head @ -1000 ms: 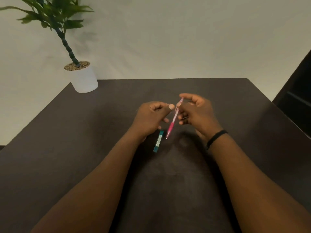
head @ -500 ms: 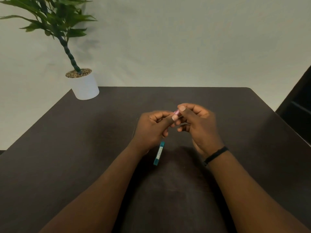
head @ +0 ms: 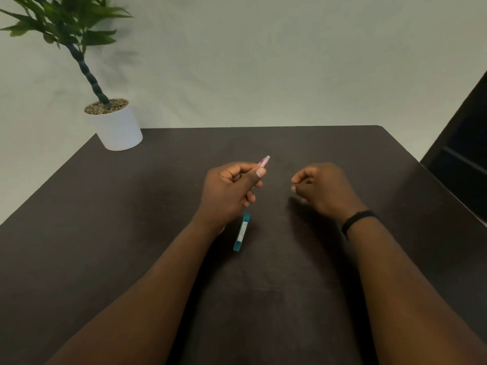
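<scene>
My left hand [head: 229,191] grips a pink mechanical pencil [head: 264,161] over the middle of the dark table [head: 131,233]. Only the pencil's upper end shows past my thumb, pointing up and to the right; the rest is hidden in my fist. My right hand [head: 322,189] hovers a hand's width to the right, apart from the pencil. Its fingers are curled with thumb and fingertips pressed together, and nothing is visible between them. A slim teal lead case [head: 242,232] lies flat on the table just below my left hand.
A white pot [head: 120,130] with a green plant stands at the table's far left corner against the pale wall. A dark piece of furniture [head: 463,167] stands past the table's right edge. A black band circles my right wrist.
My right hand has let go of the pencil and moved away to the right. My left hand now holds the pencil alone. The teal case has stayed in place.
</scene>
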